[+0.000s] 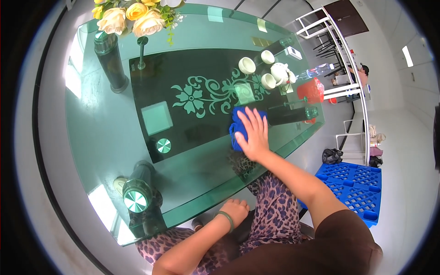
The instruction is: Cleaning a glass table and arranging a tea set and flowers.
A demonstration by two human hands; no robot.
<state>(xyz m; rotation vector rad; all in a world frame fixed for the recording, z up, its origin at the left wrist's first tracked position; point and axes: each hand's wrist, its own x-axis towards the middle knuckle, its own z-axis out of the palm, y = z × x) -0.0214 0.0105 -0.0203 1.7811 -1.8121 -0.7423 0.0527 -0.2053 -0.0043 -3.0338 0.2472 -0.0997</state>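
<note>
My right hand [255,137] lies with its fingers spread over a blue cloth [237,118], pressing it flat on the glass tabletop [192,202]. A loop of the cloth sticks out at its left side. Beneath the glass is a dark panel with a pale green floral pattern [190,98], just left of the cloth. My left hand [237,210], a green bangle at its wrist, rests near my lap below the table's edge with its fingers loosely curled. Whether it holds anything is hidden.
White cups [246,65] and a white teapot [279,71] stand beyond the cloth, near a plastic bottle [318,70] and a red container [310,90]. Artificial flowers [137,17] are at the far left. A blue plastic pallet [357,189] lies right; a person [362,76] sits in the background.
</note>
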